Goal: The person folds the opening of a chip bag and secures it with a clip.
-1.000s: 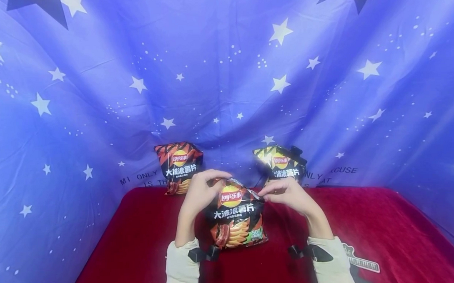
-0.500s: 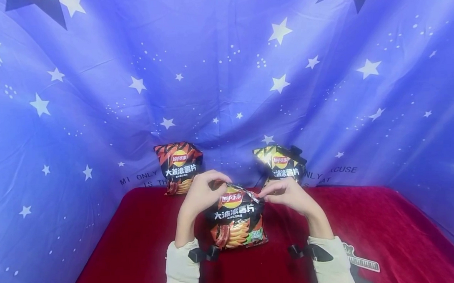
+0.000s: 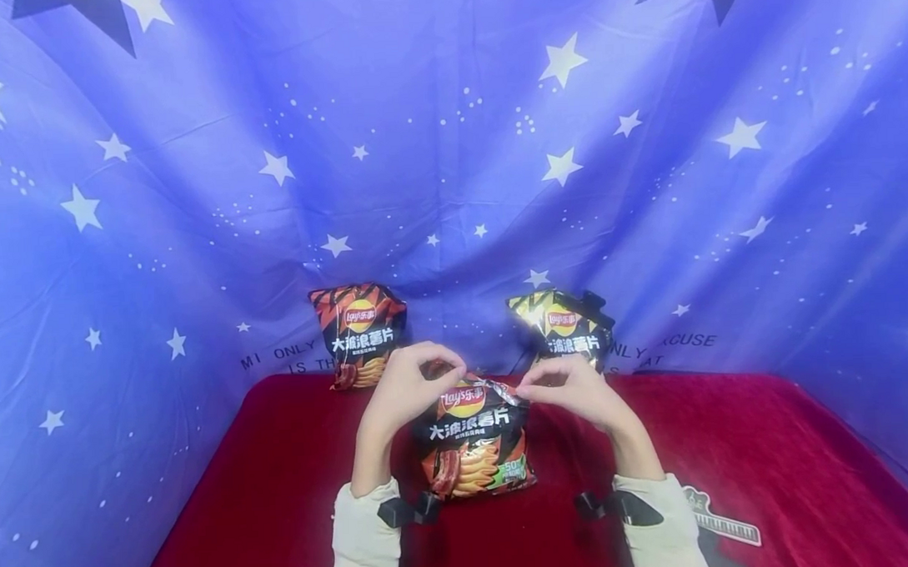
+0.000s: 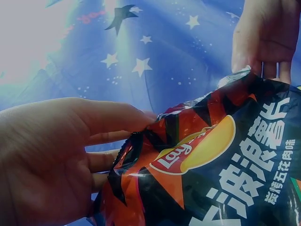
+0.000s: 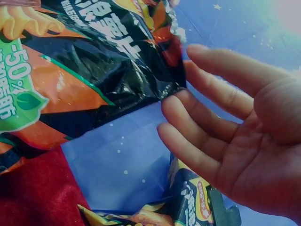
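A black and orange Lay's bag of chips [image 3: 470, 441] stands on the red cloth between both hands, its printed front toward me. My left hand [image 3: 412, 385] pinches the bag's top edge, with its thumb [image 4: 113, 115] at the front rim and other fingers behind. At the top right corner my right hand [image 3: 574, 388] holds the edge with thumb and forefinger tips; its remaining fingers [image 5: 197, 113] curve loosely by the corner. Silvery inner foil [image 4: 188, 101] shows along the upper rim between the hands. How far the top is parted cannot be told.
Behind on the left stands another orange-black chip bag [image 3: 359, 324]; a yellow-black one [image 3: 560, 321] leans at back right, with a dark object beside it. A flat guitar-and-keyboard-shaped piece [image 3: 721, 520] lies on the red cloth [image 3: 767, 439] by the right sleeve. A starry blue curtain hangs behind.
The left hand's fingertips have drawn together along the top edge, and the silvery strip toward the right hand looks shorter and more crumpled. The bag and both arms stay nearly in place.
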A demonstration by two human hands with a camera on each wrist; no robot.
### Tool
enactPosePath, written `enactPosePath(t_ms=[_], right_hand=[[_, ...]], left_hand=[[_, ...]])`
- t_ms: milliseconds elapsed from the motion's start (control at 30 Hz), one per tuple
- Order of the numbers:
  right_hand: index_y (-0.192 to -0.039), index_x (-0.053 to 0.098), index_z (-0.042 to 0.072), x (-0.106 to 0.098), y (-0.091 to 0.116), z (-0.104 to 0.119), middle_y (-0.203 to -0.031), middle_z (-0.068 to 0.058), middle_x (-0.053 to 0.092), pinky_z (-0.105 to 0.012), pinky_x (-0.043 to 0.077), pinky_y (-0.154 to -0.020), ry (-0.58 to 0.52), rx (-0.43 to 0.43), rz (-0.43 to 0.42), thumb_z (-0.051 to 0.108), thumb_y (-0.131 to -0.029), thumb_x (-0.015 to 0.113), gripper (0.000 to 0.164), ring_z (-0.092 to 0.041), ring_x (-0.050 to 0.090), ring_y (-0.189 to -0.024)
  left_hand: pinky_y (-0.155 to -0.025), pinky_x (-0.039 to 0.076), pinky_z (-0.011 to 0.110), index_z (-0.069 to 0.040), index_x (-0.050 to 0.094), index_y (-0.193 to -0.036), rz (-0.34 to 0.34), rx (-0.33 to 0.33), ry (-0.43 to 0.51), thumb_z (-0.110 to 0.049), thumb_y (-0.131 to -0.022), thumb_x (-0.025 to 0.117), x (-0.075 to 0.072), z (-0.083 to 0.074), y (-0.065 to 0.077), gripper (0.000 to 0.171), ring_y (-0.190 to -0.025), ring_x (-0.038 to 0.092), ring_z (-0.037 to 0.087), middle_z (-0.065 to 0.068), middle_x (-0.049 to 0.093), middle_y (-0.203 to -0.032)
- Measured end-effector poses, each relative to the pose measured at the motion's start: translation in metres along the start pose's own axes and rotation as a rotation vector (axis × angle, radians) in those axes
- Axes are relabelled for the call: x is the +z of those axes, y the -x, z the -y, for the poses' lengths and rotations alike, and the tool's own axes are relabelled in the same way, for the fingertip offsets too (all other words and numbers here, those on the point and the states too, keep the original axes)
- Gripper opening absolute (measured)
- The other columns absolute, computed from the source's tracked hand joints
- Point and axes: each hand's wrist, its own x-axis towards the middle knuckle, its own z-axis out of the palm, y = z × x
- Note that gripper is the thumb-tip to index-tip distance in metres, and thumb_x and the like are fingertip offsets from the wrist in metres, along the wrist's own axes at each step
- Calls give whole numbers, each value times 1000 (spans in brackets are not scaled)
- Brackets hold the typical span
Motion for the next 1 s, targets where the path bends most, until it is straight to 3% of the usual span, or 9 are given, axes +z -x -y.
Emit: enactPosePath(t_ms=[167, 367, 600, 800, 1000], right_hand=[[-96, 77, 8, 5, -2, 4, -93, -10, 76, -29, 59, -74, 1, 24, -16, 15, -88, 80, 11, -13, 69, -83], [-100, 80, 12, 7, -1, 7, -95, -4, 79, -26, 58, -79, 47, 27, 16, 18, -88, 80, 13, -11, 71, -89], [-97, 81, 13, 8, -2, 10, -92, -3, 79, -26, 58, -79, 58, 19, 0, 17, -87, 81, 11, -11, 69, -88], [-95, 81, 12, 8, -2, 10, -88, -4, 78, -27, 58, -75, 52, 18, -20, 15, -85, 82, 10, -11, 69, -83], [-95, 81, 10, 7, -2, 4, -87, -5, 78, -27, 57, -74, 35, -8, -17, 12, -85, 82, 10, -12, 69, -82]], left_hand=[[-91, 57, 36, -13, 79, -103, 13, -1, 3, -13, -89, 79, 0, -3, 1, 15, -97, 69, 16, 1, 78, -102], [-97, 56, 43, -11, 78, -109, 16, -39, -34, -13, -88, 78, -2, -8, 3, 21, -106, 71, 21, 5, 78, -108], [-85, 55, 37, -17, 79, -103, -1, -78, -176, -22, -88, 78, -4, -12, 4, 16, -91, 69, 14, -3, 79, -100], [-78, 52, 32, -19, 80, -102, 6, -81, -157, -22, -88, 80, -4, -9, 2, 14, -84, 66, 11, -5, 79, -97], [-73, 49, 30, -19, 81, -97, -31, -72, -136, -18, -86, 82, -2, -8, 1, 11, -78, 63, 10, -6, 79, -93]])
